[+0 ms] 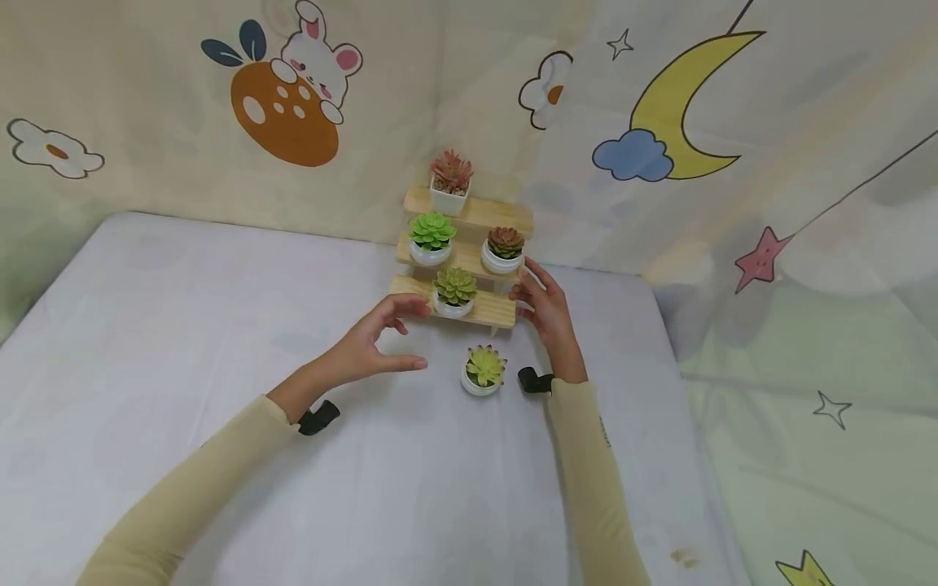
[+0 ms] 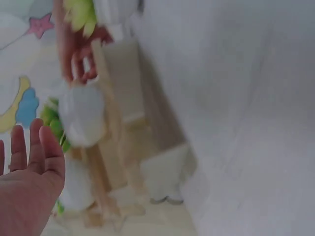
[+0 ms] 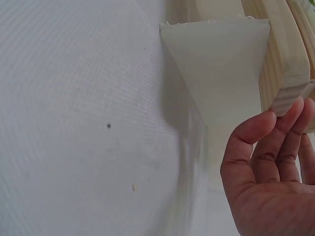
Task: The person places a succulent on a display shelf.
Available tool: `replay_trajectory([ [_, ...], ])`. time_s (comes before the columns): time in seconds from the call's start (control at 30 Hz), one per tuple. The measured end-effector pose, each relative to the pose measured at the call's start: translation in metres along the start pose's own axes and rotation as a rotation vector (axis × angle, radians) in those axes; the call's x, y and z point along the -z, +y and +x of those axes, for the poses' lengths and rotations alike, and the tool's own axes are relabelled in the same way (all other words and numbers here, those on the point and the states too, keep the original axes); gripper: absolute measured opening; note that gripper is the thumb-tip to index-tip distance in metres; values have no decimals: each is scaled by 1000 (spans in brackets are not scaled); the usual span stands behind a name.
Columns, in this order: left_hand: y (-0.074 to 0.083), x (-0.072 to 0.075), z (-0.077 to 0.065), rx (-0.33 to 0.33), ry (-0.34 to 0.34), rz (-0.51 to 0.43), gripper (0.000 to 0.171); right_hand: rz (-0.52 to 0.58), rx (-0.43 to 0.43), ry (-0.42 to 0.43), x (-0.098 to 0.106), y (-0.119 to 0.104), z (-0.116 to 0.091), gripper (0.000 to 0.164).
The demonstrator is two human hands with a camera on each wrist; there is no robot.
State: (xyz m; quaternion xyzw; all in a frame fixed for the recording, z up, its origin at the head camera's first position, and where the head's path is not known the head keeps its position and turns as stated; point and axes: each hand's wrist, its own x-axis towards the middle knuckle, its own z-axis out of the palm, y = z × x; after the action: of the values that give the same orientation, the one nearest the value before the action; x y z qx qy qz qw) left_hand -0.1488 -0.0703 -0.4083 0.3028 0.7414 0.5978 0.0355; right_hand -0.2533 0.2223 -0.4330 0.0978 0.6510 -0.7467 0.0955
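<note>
A three-tier wooden plant stand (image 1: 495,312) with pale supports stands at the back. My right hand (image 1: 551,313) is at its right end; in the right wrist view the bent fingertips (image 3: 266,123) sit right at the end of a wooden board. My left hand (image 1: 355,350) is held with thumb and fingers spread apart, nothing between them. Its fingertips come close to the green succulent in a white pot (image 1: 455,293) on the bottom tier. In front of the stand, a pale green succulent with reddish tips (image 1: 484,370) sits in a white pot on the table.
On the middle tier stand a bright green succulent (image 1: 432,236) and a brownish-red one (image 1: 505,248), both in white pots. A pink succulent (image 1: 451,179) in a square white pot occupies the top tier. Behind the white-covered table (image 1: 176,342) hangs a printed cloth (image 1: 410,106).
</note>
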Motion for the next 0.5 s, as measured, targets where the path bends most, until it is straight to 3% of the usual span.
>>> replay_trajectory([
  [0.1,-8,-14,2,29,-71,-21,72,11,7,1,1,0,2,44],
  [0.23,-18,-29,6,52,-112,-16,72,24,7,-14,0,1,4,43],
  [0.33,-24,-38,11,89,-140,25,76,25,8,-19,0,1,4,43],
  [0.5,-33,-55,19,180,-262,134,92,21,14,-13,3,1,4,44],
])
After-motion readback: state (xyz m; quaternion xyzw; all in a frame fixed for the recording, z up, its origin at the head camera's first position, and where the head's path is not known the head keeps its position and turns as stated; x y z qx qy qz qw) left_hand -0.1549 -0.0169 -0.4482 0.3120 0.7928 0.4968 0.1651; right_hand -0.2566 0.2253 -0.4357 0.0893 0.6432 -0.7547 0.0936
